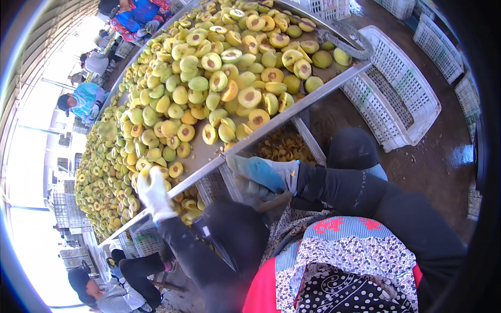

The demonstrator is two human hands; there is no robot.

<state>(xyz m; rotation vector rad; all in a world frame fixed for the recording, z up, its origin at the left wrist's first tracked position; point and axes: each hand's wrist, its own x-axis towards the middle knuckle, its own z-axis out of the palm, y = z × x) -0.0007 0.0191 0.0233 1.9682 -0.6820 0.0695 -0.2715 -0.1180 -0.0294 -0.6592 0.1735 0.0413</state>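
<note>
My left hand, in a white glove, reaches to the near edge of a heap of halved yellow-green peaches. Its thumb and fingers are apart, with peach halves right at the fingertips. My right hand, in a blue and white glove, is curled closed just below the table's metal rim. Whatever may be inside its fingers is hidden. Many of the halves lie cut side up and show brown centres or pits.
Below the rim, a bin holds small yellow-brown pieces. A white plastic crate stands on the wet floor at the right, with more crates beyond. Other people sit along the table's left side; one person sits at the lower left.
</note>
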